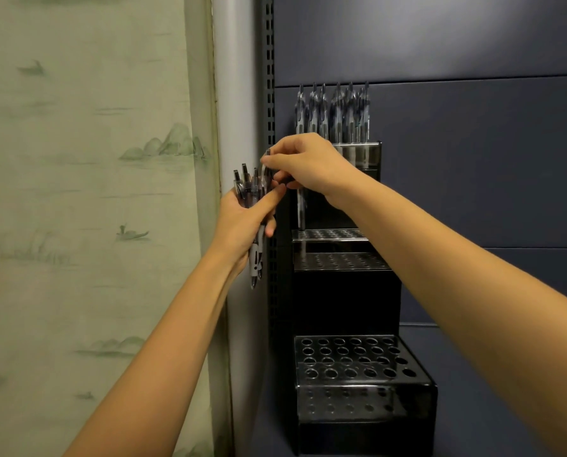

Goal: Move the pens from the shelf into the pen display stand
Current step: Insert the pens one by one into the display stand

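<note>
A bundle of pens (246,190) is held upright in the left grip (242,222), fingers curled round the barrels, tips down. The right grip (305,163) is clamped on one pen (267,166) at the bundle's top, pinched near its clip end. Judged step: a single pen is being drawn out for seating in the pen display stand (344,291), which sits just right of and below both grips.

To do it well, the pen should be pulled straight up along the bundle so neighbours aren't dragged out, w/ the left grip kept firm. The tip is then best aimed vertically over a free hole in the 2nd tier (333,234), beside the lone pen (301,206) seated directly under the right grip, and lowered w/o tilt.

Room: the top-tier pens (334,110) stand above-right of the right grip, so approach from the front, below their tops, is safer. A slotted upright (270,77) lies close behind the left grip, w/ a printed curtain (77,192) to its left. The bottom tier (351,357), well below, is open.
</note>
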A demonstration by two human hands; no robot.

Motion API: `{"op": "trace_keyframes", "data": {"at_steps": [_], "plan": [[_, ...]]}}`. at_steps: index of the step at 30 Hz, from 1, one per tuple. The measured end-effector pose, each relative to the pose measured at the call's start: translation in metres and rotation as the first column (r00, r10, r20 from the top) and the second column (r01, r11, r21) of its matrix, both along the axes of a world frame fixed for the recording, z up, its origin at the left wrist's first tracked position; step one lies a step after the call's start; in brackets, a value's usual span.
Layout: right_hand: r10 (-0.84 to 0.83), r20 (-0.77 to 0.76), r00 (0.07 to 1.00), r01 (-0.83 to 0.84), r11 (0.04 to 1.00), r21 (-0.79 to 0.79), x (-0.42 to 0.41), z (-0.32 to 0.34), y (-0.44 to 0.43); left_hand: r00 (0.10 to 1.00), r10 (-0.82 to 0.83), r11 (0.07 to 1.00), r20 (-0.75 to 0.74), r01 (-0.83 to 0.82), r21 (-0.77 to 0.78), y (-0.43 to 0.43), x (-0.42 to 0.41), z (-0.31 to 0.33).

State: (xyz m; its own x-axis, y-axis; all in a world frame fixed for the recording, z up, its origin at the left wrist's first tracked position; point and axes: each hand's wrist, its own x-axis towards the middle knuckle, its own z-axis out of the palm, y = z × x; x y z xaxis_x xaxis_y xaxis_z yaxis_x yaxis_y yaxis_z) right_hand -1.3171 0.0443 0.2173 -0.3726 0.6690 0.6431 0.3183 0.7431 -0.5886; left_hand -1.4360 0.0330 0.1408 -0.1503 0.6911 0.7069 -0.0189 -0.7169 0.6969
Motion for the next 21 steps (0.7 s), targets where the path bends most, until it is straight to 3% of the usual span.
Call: {"op": "trace_keyframes", "data": {"at_steps": [9, 15, 21], "plan": [[-0.125, -0.205, 0.971, 0.148, 0.984, 0.098, 0.022, 0.042, -0.002, 1.0, 0.025, 0.998, 0.002, -0.025, -0.059, -0.001, -0.003, -0.01], [-0.325, -0.12, 0.938, 0.343, 0.918, 0.197, 0.044, 0.042, 0.011, 0.999, 0.037, 0.998, -0.019, -0.038, -0.041, -0.003, -0.003, -0.004], [-0.343, -0.056, 0.938, 0.347, 0.926, 0.148, 0.046, 0.015, 0.025, 0.999, 0.026, 0.999, -0.026, -0.027, -0.037, -0.003, 0.002, -0.001]]}}
